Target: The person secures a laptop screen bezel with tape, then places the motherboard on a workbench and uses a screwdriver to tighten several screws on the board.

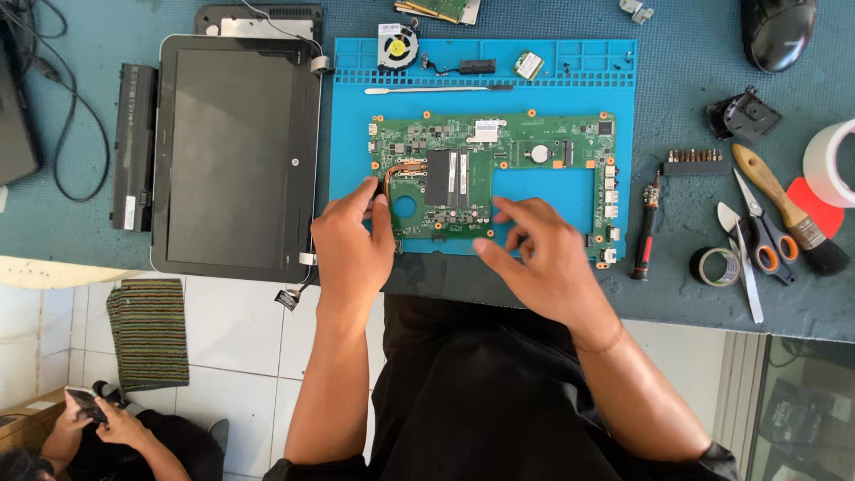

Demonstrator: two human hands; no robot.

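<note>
This is an electronics repair workshop. A blue silicone work mat (614, 67) lies on a teal bench top (695, 53), bearing a bare green laptop circuit board (525, 134). To the left lies an opened grey laptop (236, 151); to the right, a black-handled screwdriver (645, 236), orange-handled scissors (764, 233), a wooden-handled brush (788, 209) and tape rolls (714, 266).

Green laptop motherboard (499, 174), roughly L-shaped, lies flat, component side up, at centre frame. Copper heat pipe (405, 167) curves across its left portion above a round cutout; two memory modules sit side by side at centre; coin cell toward the right; ports line the right edge.
</note>
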